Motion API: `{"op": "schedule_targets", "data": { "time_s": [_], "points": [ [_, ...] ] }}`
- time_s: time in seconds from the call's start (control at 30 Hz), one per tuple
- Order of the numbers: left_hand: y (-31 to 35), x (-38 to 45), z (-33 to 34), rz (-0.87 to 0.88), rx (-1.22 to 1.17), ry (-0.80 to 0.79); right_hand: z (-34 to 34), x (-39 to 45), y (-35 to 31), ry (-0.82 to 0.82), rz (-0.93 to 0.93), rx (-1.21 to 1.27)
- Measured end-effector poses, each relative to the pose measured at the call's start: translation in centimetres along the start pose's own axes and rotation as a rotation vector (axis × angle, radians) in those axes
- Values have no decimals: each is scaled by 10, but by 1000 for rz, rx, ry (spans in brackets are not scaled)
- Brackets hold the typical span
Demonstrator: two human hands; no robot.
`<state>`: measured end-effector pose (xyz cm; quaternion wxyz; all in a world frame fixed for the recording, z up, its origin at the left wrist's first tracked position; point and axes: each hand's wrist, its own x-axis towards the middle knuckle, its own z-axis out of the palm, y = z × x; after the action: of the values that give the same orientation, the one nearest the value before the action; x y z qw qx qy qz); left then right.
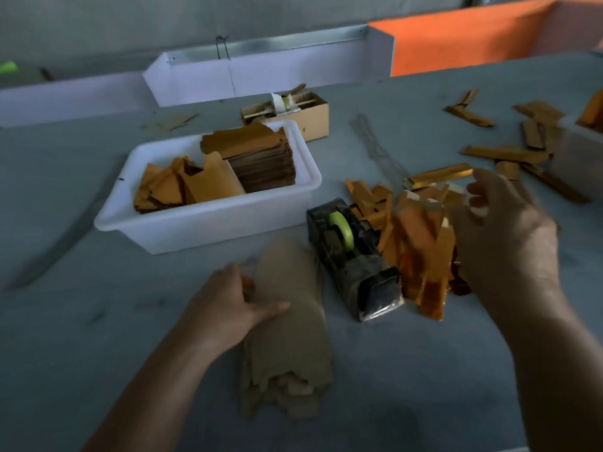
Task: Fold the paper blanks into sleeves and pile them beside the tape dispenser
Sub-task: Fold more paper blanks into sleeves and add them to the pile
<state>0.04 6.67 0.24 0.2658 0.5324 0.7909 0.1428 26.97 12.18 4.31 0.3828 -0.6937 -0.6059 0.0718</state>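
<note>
My left hand (228, 298) rests on the stack of paper blanks (287, 334) lying just left of the tape dispenser (352, 256), presumably to keep the loose sheets from sliding while I work. The thumb lies extended across the top sheet; the other fingers curl at the stack's far-left edge, and whether they pinch a sheet I cannot tell. My right hand (502, 230) hovers to the right of the dispenser, above the pile of folded sleeves (417, 243). It is blurred, fingers spread and loosely bent, apparently gripping nothing; a sleeve may be leaving it, though the blur hides this. The pile lies against the dispenser's right side, where the task wants it. Behind and left of the dispenser, a white tray (208, 223) holds more blanks, kept within reach. Further sleeves (509, 154) lie scattered well right of the dispenser. Both forearms reach forward from the near table edge.
</note>
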Motion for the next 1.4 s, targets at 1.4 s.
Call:
{"op": "schedule_targets", "data": {
  "time_s": [1.4],
  "points": [
    [48,-49,-6,155,-920,-201,23,-83,-35,-508,158,856]
  ]
}}
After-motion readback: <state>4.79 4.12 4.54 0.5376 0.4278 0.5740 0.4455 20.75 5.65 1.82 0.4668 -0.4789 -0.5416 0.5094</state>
